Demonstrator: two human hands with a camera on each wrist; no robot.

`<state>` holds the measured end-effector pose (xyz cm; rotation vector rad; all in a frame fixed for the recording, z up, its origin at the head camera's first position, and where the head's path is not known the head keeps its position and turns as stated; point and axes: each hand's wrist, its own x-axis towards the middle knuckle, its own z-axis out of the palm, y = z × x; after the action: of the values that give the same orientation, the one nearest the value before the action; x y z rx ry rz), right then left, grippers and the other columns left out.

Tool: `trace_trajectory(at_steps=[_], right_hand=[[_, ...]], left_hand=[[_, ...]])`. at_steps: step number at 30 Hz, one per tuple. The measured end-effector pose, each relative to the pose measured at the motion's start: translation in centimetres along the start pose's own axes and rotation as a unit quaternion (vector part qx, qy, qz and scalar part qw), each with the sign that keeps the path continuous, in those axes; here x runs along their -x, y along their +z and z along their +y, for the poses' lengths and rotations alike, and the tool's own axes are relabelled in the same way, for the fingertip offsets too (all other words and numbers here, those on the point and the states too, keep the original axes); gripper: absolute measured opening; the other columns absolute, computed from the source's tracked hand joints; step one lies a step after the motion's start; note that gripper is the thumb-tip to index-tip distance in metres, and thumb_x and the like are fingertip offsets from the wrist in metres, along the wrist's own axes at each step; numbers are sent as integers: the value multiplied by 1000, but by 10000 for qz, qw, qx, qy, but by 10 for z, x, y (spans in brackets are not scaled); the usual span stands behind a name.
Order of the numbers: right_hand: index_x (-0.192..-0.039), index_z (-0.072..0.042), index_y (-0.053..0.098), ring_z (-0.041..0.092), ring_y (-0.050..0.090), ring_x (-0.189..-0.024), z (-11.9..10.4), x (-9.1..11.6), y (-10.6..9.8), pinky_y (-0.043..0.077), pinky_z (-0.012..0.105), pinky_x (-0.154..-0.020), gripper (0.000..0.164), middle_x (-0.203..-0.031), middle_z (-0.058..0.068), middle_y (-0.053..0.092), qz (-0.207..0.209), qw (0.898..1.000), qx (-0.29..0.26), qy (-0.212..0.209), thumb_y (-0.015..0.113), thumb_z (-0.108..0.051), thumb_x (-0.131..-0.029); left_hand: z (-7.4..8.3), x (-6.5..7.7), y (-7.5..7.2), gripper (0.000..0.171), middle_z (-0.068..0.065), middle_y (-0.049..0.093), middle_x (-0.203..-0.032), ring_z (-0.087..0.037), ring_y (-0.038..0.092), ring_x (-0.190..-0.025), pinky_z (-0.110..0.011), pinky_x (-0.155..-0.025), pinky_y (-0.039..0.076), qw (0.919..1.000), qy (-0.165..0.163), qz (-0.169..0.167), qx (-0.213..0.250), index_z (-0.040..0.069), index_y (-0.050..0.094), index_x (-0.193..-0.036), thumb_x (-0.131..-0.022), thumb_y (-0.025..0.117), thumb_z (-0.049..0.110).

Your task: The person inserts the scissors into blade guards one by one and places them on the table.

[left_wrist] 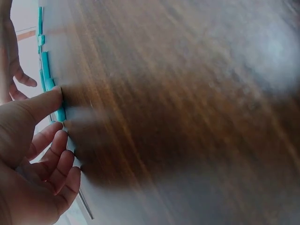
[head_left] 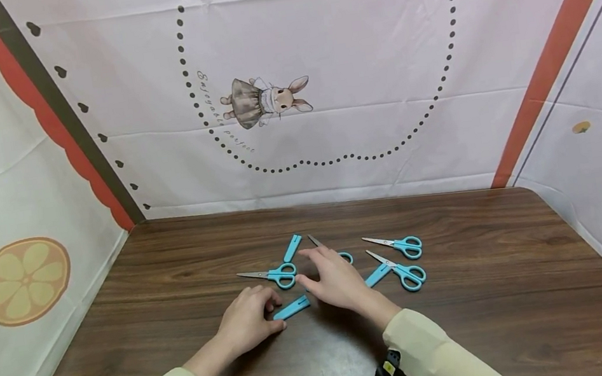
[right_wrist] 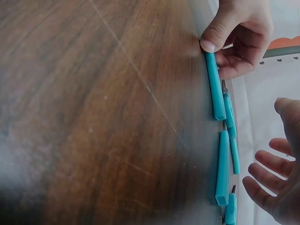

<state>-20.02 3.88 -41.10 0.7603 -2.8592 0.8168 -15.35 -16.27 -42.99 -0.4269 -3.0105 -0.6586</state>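
Observation:
In the head view, my left hand point(head_left: 248, 319) pinches the near end of a blue blade cover point(head_left: 294, 307) lying on the table, its thumb on the near side and index finger on the far side. My right hand point(head_left: 333, 276) hovers to the right with fingers spread and nothing in them. Just beyond the left hand is a pair of blue-handled scissors point(head_left: 283, 275), blades pointing left. Another pair of scissors point(head_left: 347, 257) is partly hidden behind the right hand. The right wrist view shows the left thumb on the end of the cover point(right_wrist: 214, 89).
Two more pairs of scissors, one farther back point(head_left: 410, 247) and one nearer point(head_left: 410, 278), lie right of the right hand. A second cover point(head_left: 379, 274) touches the nearer pair; a third cover point(head_left: 293, 248) lies farther back. A patterned white cloth point(head_left: 377, 74) hangs behind the brown table point(head_left: 503, 313).

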Motion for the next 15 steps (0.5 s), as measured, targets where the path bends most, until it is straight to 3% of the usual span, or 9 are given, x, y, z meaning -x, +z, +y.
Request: trace_trajectory(at_steps=[6, 15], right_hand=[[-131, -10, 50, 26, 51, -115, -2, -3, 1, 44, 44, -90, 53, -125, 8, 54, 47, 10000, -49, -56, 56, -41, -89], [-133, -14, 48, 23, 52, -112, -4, -7, 7, 46, 42, -87, 55, -125, 5, 53, -58, 9997, -94, 201, 53, -47, -89]], left_hand=[[0, -2, 0, 24, 10, 49, -68, -7, 41, -64, -24, -54, 34, 10000, -20, -14, 94, 21, 63, -82, -66, 81, 26], [1, -2, -3, 19, 12, 49, -66, -6, 42, -63, -24, -55, 34, 9999, -33, -128, 4, 21, 67, -83, -69, 79, 23]])
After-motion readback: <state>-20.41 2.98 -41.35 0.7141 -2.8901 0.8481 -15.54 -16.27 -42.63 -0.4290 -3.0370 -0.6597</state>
